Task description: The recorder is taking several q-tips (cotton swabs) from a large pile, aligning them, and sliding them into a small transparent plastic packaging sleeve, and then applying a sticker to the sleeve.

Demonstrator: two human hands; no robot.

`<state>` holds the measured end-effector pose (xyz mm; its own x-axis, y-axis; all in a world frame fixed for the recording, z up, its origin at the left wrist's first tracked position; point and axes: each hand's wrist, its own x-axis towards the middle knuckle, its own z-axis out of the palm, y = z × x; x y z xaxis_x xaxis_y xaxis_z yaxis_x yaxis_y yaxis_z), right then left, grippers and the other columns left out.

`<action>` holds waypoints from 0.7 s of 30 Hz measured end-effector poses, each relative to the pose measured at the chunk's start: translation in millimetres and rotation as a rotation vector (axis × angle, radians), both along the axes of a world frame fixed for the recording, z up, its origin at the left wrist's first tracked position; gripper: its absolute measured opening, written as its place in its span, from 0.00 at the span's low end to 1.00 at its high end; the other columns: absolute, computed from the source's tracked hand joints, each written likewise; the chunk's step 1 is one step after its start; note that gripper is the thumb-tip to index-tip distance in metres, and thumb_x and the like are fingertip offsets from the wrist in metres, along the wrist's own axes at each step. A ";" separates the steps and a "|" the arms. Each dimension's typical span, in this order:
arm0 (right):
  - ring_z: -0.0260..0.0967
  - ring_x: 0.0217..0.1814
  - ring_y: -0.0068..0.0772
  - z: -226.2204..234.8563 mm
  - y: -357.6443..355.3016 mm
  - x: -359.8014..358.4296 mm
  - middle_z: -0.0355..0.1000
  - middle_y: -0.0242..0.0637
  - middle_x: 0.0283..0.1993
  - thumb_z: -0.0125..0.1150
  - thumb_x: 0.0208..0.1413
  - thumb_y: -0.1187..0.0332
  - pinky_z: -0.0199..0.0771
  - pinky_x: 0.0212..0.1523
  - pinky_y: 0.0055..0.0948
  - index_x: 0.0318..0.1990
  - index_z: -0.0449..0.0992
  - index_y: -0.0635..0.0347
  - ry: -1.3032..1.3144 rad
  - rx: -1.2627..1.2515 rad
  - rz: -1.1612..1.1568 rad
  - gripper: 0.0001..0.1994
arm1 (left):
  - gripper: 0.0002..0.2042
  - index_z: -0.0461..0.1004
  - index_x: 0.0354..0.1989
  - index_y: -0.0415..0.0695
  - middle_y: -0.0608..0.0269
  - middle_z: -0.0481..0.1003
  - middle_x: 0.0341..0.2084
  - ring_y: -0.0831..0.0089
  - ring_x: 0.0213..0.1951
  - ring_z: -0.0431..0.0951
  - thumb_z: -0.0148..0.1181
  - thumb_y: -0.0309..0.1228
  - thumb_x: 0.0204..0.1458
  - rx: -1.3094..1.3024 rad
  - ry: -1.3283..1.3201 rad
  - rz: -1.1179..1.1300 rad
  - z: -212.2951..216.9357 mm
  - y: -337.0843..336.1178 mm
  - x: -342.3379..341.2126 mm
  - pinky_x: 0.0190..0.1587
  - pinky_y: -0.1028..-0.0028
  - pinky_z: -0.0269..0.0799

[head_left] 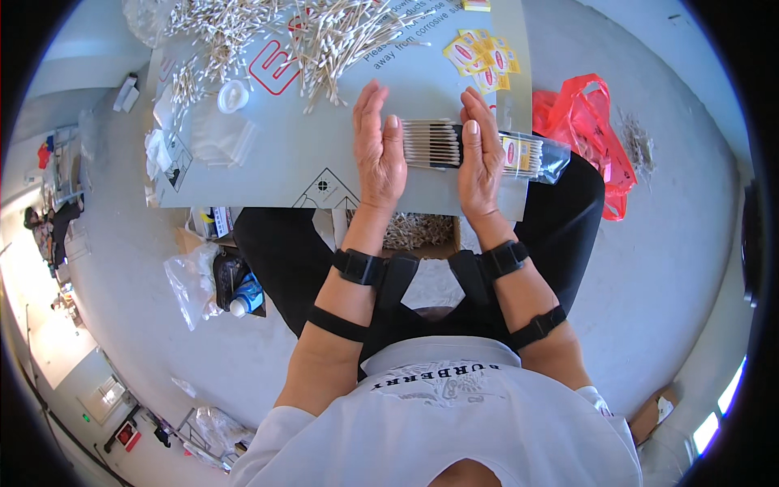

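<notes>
A row of cotton swabs [428,144] with dark strips among the sticks lies crosswise between my hands. My left hand [381,150] stands on edge at the row's left end, fingers stretched out and palm against the swab ends. Across the row's right part sits my right hand [482,158], thumb toward me and fingers pointing away, closed over the near end of a clear swab packet [531,158]. The packet has a yellow label and swabs inside, and reaches past the table's right edge. My right palm and what lies beneath it are hidden.
Loose swabs [341,40] are heaped at the table's [284,146] far side. Yellow labels [484,58] lie far right. A round white container [233,96] and clear bags [223,138] are on the left. A red plastic bag [588,122] hangs right; a swab box [418,231] stands below.
</notes>
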<state>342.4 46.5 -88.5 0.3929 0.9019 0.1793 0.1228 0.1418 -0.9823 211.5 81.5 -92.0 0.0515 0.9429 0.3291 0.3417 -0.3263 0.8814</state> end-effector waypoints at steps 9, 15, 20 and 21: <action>0.59 0.68 0.32 -9.9 6.2 -6.0 0.62 0.43 0.67 0.45 0.70 0.64 0.59 0.69 0.30 0.62 0.68 0.67 0.246 0.011 0.000 0.19 | 0.20 0.64 0.61 0.34 0.52 0.66 0.61 0.63 0.62 0.65 0.45 0.34 0.67 -0.175 -0.536 0.103 -2.4 -2.8 23.6 0.65 0.67 0.58; 0.64 0.65 0.41 20.2 3.7 42.1 0.65 0.44 0.66 0.63 0.55 0.75 0.62 0.65 0.31 0.58 0.69 0.66 -0.060 -0.088 0.306 0.22 | 0.24 0.61 0.65 0.36 0.48 0.62 0.65 0.58 0.67 0.61 0.53 0.33 0.62 -0.316 -0.373 -0.129 6.1 5.8 -31.8 0.69 0.60 0.53; 0.60 0.66 0.49 37.9 -5.0 52.4 0.66 0.41 0.64 0.73 0.40 0.76 0.64 0.65 0.39 0.59 0.68 0.62 -0.741 -0.067 0.490 0.34 | 0.37 0.57 0.68 0.41 0.51 0.55 0.69 0.54 0.70 0.54 0.64 0.39 0.51 0.006 0.546 -0.310 23.2 -8.4 -25.6 0.71 0.54 0.46; 0.60 0.66 0.49 34.6 -5.4 52.2 0.66 0.41 0.64 0.73 0.40 0.76 0.64 0.65 0.39 0.59 0.68 0.62 -0.741 -0.069 0.489 0.34 | 0.40 0.56 0.69 0.41 0.51 0.53 0.70 0.53 0.71 0.51 0.66 0.41 0.48 0.003 0.717 -0.340 24.6 -12.0 -20.0 0.71 0.53 0.43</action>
